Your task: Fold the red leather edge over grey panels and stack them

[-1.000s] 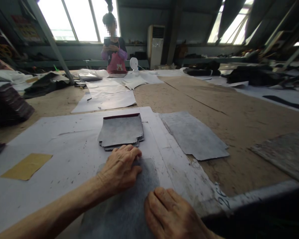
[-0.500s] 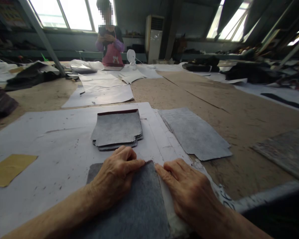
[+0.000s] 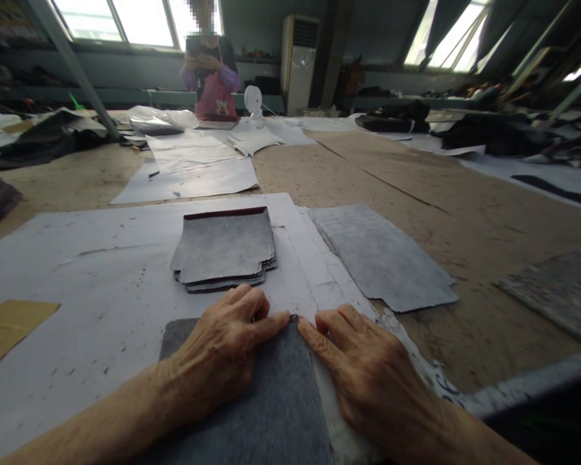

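A dark grey, felt-like sheet [image 3: 275, 407] lies in front of me, its lower end cut off by the frame. My left hand [image 3: 227, 342] rests on it, fingers curled under, its thumb reaching to the far right corner. At that same corner my right hand [image 3: 368, 361] is closed, thumb and finger pinching the edge from the right. Between the fingertips a small dark reddish bit of the corner shows, seemingly turned up. Just beyond my hands sits a stack of grey notched pieces [image 3: 225, 248] with a dark red strip along the far edge.
White paper [image 3: 101, 284] covers the table under the work. To the right lie more grey sheets [image 3: 387, 258] and a speckled grey board [image 3: 556, 290]. A tan piece [image 3: 14, 329] lies left. Across the table stands a person in a pink apron [image 3: 215, 100], near a small white fan [image 3: 253, 100].
Both thumbs have drawn closer together at the sheet's corner, and the bit of corner there looks more bunched. The view has tilted slightly downward.
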Demonstrator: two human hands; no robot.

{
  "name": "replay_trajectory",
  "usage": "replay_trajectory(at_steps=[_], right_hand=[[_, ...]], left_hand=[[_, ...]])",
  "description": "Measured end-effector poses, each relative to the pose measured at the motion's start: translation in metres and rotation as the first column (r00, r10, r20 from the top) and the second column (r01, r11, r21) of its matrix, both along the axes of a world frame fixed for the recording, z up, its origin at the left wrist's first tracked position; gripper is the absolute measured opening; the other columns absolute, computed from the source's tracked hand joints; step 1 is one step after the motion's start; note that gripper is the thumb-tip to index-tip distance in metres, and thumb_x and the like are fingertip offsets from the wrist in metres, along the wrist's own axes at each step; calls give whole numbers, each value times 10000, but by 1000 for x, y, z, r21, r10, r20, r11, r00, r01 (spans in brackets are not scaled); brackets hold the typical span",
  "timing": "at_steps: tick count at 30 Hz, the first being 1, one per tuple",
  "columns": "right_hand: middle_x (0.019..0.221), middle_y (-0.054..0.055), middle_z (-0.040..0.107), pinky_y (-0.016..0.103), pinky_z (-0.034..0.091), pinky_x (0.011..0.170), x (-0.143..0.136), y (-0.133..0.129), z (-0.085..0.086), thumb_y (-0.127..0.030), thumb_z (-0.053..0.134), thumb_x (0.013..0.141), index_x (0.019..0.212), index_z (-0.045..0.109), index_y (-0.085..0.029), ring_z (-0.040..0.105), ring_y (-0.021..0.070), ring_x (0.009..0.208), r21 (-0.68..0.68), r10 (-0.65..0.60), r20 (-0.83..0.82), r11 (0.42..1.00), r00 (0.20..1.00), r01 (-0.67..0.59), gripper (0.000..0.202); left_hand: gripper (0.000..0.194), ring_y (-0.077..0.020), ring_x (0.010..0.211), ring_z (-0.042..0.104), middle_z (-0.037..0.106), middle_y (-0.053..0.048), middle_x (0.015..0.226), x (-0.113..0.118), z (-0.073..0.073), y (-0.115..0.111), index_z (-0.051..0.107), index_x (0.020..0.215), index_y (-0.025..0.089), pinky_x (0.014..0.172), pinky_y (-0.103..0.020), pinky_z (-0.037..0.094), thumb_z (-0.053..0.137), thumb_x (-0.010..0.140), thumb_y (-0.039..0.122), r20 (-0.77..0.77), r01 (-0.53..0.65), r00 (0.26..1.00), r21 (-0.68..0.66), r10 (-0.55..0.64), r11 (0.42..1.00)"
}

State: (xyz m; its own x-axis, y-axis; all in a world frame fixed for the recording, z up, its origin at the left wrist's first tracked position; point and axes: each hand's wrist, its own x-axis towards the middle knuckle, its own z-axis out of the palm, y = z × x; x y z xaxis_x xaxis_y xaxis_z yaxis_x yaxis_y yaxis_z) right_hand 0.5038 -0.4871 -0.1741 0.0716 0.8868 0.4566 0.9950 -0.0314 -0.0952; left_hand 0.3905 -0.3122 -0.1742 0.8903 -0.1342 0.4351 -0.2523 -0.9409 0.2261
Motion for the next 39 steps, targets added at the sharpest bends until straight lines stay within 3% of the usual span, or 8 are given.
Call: replay_trajectory(at_steps=[10,16,22,28,34,39], right_hand=[[810,109,548,341,447,615,1,0,0,-19,350,761,1025,602,-65,468,201,728,29,-5,3,1000,1000,5,368],[775,75,565,282,456,632,10,3,-2,-44,397,808,979,639,-110,514,164,740,140,-5,-212,990,977,35,304],[798,23,623,220,468,691,17,3,2,-77,471,821,915,647,-167,575,112,735,199,-82,-390,965,917,171,219],[780,70,561,276,467,631,8,4,-3,-53,388,810,1001,627,-132,523,160,749,177,-15,-205,983,979,52,315],[782,77,547,288,448,613,4,3,-4,-63,387,796,981,626,-119,479,170,734,139,-18,-91,990,996,31,308],[828,92,562,328,449,634,2,1,-2,-67,358,814,999,615,-103,466,192,756,69,-27,-14,997,1000,28,319]], left_hand=[[344,-175,722,374,455,-57,798,-1,-1,-6,507,1113,137,648,-343,420,334,831,45,33,-9,999,177,4,984],[369,-194,754,389,460,-67,827,-2,3,-11,485,1132,118,671,-370,433,331,808,33,-11,-25,1000,255,29,967],[358,-196,751,394,460,-74,843,-2,2,-12,480,1137,121,668,-367,433,342,811,65,-2,-27,1000,304,29,952],[358,-192,737,389,459,-69,814,-2,2,-12,501,1117,116,650,-368,423,334,807,52,25,-29,999,292,22,956],[353,-177,735,397,471,-62,817,-1,0,-11,532,1098,149,651,-353,427,331,824,51,43,-40,999,226,31,973],[390,-187,864,433,458,-91,1056,-5,0,-4,508,1156,170,735,-360,444,400,805,39,125,-74,991,154,55,985]])
